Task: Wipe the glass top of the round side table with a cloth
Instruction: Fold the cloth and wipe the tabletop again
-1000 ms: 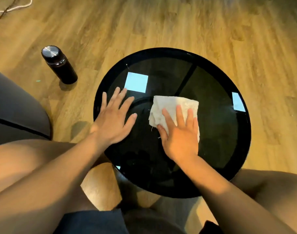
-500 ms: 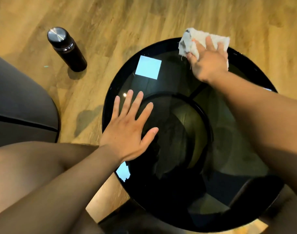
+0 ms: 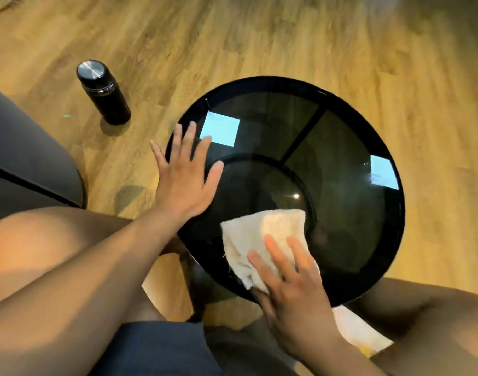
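Since half a second ago, the cloth (image 3: pixel 262 240) is brought from the far rim of the round side table (image 3: pixel 346 218) to its near edge. It is pressed there under the flat, straight fingers of the right hand (image 3: pixel 295 294). The left hand (image 3: pixel 183 183) is laid flat, fingers spread, on the table's left edge.

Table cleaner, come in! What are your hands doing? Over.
Left hand flat on glass top, left edge. Right hand presses cloth at near edge. Black bottle on floor, out of the way.
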The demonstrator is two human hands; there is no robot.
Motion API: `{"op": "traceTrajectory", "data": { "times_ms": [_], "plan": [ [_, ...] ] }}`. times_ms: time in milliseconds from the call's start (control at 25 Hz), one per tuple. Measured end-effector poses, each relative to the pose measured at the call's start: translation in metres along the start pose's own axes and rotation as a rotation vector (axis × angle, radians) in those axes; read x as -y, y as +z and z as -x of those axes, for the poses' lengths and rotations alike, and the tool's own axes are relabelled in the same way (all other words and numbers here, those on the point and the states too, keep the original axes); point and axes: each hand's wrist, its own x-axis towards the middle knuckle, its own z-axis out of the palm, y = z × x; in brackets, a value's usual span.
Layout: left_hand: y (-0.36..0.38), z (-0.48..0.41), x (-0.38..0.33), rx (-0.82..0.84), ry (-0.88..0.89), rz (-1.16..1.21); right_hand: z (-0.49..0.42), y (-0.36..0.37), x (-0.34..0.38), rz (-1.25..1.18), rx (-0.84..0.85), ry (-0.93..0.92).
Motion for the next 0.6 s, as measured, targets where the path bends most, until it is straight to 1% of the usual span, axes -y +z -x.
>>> {"op": "traceTrajectory", "data": {
  "times_ms": [80,120,200,280,360,440,600],
  "plan": [
    [-0.002,-0.002,0.005,-0.070,-0.171,0.186,0.029,0.010,0.004,0.077,0.127,-0.026],
    [-0.003,-0.002,0.006,-0.078,-0.235,0.281,0.027,0.012,0.003,0.094,0.148,-0.030],
    [-0.003,-0.005,0.007,-0.038,-0.320,0.410,0.002,0.014,0.000,0.085,0.122,-0.039],
    [-0.001,-0.007,0.007,-0.004,-0.330,0.390,-0.031,0.011,-0.006,0.038,0.085,-0.058],
    [0.001,-0.006,0.007,-0.018,-0.305,0.348,-0.068,-0.001,-0.013,0.005,0.059,-0.049],
    [0.002,-0.005,0.006,-0.034,-0.283,0.350,-0.116,-0.019,-0.020,-0.003,0.073,-0.023],
    [0.003,-0.005,0.008,-0.031,-0.281,0.357,-0.257,-0.050,-0.039,0.061,-0.026,0.057]
  ]
}}
